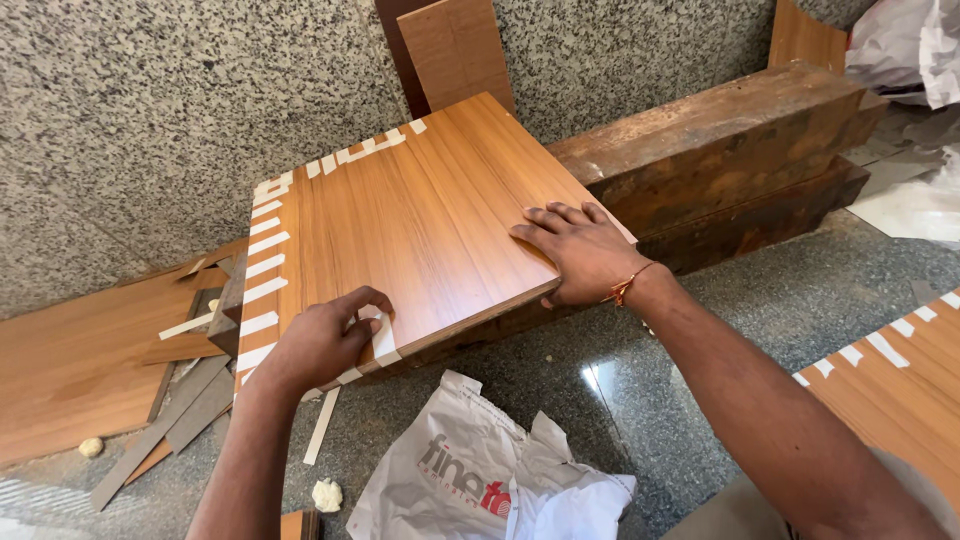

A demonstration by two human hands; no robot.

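Wood-grain laminate panel: tilted on a dark timber block, directly under both hands.
Left hand: fingers pinched on a masking tape strip at the panel's near edge.
Right hand: flat, fingers spread, pressing the panel's right side.
Tape axis: across the edge.

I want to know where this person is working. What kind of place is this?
Probably a carpentry or furniture-fitting work spot on a stone floor. A wood-laminate board edged with masking tape strips rests on a heavy timber block, and laminate offcuts lie scattered about.
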